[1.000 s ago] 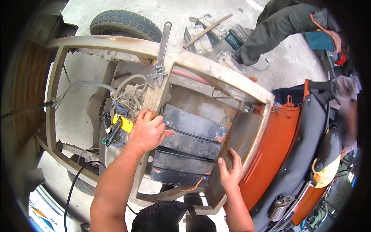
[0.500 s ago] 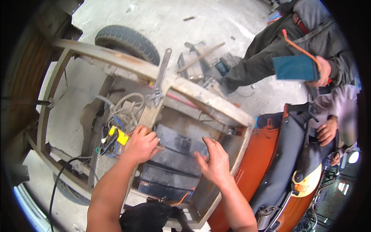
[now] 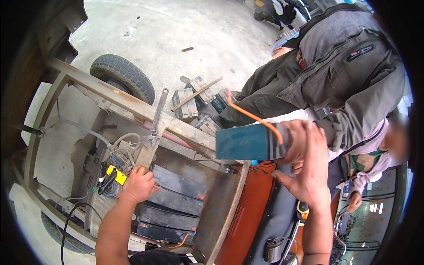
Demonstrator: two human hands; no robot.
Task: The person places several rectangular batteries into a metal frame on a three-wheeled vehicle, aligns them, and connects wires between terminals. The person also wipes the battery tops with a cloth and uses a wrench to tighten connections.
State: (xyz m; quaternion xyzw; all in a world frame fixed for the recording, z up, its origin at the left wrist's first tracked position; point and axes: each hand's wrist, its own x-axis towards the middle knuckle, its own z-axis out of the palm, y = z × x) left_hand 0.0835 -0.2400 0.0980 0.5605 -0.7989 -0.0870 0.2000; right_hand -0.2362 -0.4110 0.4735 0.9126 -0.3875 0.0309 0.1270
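My left hand (image 3: pixel 139 184) rests on the left end of a row of several black batteries (image 3: pixel 176 198) lying in the rusty tray of a vehicle frame (image 3: pixel 101 92). My right hand (image 3: pixel 307 172) is raised at the right, fingers spread, and lies against the hand (image 3: pixel 295 142) of a person in grey work clothes (image 3: pixel 335 66). That hand holds a dark teal battery block (image 3: pixel 247 142) with an orange strap (image 3: pixel 254 115) over the tray's right edge. My right hand does not grip the block.
A long adjustable wrench (image 3: pixel 155 123) lies across the frame rail. A bundle of cables with a yellow connector (image 3: pixel 115 174) sits left of the tray. A tyre (image 3: pixel 121 77), loose batteries on the concrete (image 3: pixel 194 99) and an orange body panel (image 3: pixel 247 216) surround it.
My right hand has left the batteries in the tray and risen to the right, up to the teal block. The other person has brought that block down closer. My left hand stays put.
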